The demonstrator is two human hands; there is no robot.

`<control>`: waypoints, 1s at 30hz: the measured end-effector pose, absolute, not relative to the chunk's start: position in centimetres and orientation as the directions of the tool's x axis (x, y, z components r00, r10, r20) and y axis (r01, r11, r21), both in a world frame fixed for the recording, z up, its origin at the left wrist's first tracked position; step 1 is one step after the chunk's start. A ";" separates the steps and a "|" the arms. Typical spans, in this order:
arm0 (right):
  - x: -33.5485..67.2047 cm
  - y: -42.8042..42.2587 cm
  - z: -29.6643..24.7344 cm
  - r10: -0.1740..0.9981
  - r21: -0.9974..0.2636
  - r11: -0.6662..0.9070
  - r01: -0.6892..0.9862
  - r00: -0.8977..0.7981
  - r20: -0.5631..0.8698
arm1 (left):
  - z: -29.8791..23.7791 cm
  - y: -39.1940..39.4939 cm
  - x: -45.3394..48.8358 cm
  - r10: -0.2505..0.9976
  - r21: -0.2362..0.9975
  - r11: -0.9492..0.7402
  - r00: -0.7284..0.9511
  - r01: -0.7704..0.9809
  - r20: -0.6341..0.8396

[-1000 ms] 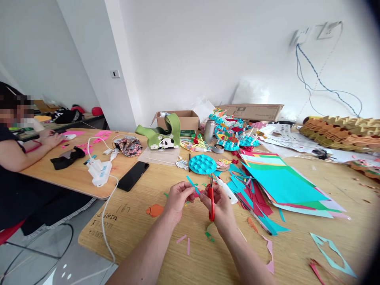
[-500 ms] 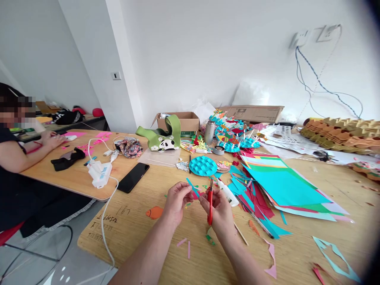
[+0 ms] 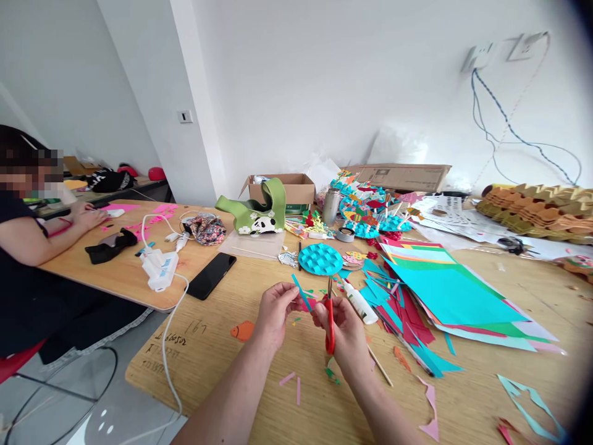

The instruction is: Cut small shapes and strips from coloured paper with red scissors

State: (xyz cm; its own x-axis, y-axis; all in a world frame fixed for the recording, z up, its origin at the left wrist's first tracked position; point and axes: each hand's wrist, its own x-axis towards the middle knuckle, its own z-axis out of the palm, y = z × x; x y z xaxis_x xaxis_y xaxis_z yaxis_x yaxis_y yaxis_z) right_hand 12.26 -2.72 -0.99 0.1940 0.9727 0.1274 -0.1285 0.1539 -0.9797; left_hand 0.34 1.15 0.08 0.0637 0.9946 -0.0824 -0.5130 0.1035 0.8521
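Note:
My left hand is closed in a pinch on a thin teal paper strip that sticks up and to the left above the wooden table. My right hand grips red-handled scissors, blades pointing up beside the strip. A small pink paper piece shows between the two hands. Both hands hover just above the table near its front middle.
A white glue bottle, a teal folded disc and a stack of coloured paper lie beyond my hands. A black phone, a white power strip and a green panda bag sit left. Another person works at the left table.
My hands stay together with the strip and scissors; the view has shifted slightly, so everything sits a little further right and lower in the picture.

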 end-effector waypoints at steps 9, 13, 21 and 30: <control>12.4 -2.8 -0.1 0.998 -0.985 -0.025 -0.170 0.055 -0.035 | 0.2 1.1 -0.1 0.987 0.835 0.142 0.145 -0.532 -0.075; 12.3 -3.2 0.3 0.998 -0.980 -0.053 -0.191 -0.055 -0.043 | 0.4 1.1 -0.3 0.979 0.792 0.186 0.180 -0.581 -0.097; 11.9 -3.4 -0.1 0.984 -0.983 -0.100 -0.154 -0.163 -0.074 | 0.2 1.3 -0.4 0.984 0.796 0.164 0.148 -0.582 -0.096; 11.9 -3.8 0.4 0.973 -0.994 -0.109 -0.016 -0.205 -0.104 | 0.3 1.3 -0.2 0.993 0.913 0.113 0.058 -0.392 -0.099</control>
